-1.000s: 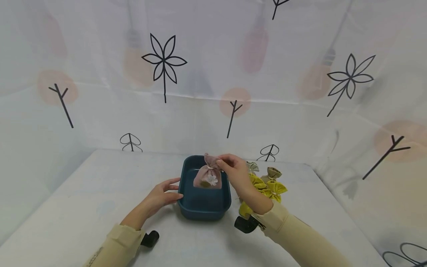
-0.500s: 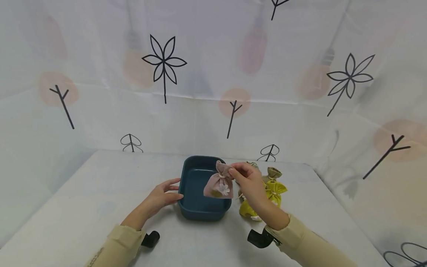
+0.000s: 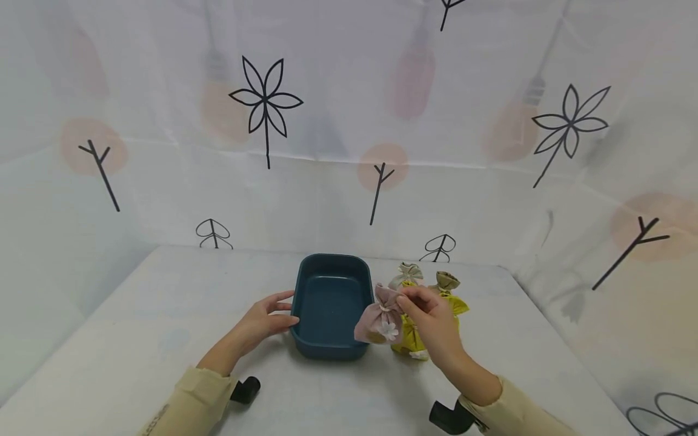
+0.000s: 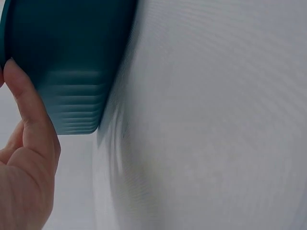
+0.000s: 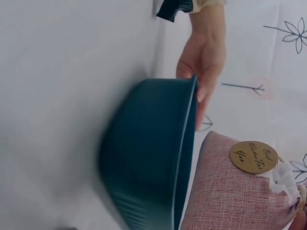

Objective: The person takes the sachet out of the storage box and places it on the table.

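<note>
My right hand pinches the gathered neck of a pink cloth drawstring pouch, which hangs over the right rim of a dark teal plastic bin. A white flower and a round brown tag decorate the pouch; the tag shows lettering in the right wrist view. At the bin's left side, my left hand touches the rim with fairly straight fingers. The left wrist view shows a digit of that hand against the bin's outer wall. Inside, the bin's visible floor is bare.
Several small pouches stand just right of the bin, partly behind my right hand: yellow ones, a pale green one and an olive-brown one. All rest on a white-covered table. A patterned cloth backdrop rises behind.
My right hand has carried the pink pouch from above the bin's middle rightward and toward me, to its right rim. More of the bin's inside shows. My left hand has stayed put.
</note>
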Demonstrator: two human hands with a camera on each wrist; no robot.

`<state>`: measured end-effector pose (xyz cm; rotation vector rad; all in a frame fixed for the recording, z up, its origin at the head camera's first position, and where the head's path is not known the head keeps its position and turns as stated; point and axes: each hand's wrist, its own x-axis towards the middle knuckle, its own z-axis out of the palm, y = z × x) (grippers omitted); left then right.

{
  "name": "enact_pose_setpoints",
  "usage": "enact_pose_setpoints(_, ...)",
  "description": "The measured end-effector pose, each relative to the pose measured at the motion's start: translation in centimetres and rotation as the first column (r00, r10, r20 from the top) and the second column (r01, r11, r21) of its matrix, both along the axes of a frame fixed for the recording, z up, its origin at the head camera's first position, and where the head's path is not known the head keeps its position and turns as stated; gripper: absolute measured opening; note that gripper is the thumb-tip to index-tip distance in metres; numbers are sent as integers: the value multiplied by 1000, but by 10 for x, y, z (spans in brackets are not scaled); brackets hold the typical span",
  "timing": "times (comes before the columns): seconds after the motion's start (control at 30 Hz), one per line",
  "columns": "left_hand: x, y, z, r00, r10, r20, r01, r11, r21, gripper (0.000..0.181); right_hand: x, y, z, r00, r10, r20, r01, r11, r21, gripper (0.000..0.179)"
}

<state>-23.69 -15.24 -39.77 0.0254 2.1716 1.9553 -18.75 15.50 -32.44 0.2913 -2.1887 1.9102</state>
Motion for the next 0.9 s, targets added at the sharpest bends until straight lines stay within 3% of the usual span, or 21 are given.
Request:
enact_pose_setpoints(0.6,-2,-3,-3,1000,-8,3,8,1000,19,70,17,31,-16,996,-60,-59,65,994,84,13)
enact_pose_setpoints(0.9,-3,-3,-6,1000,-25,3,25,999,35,72,24,46,-23,994,-88,-71,93,993,76,16)
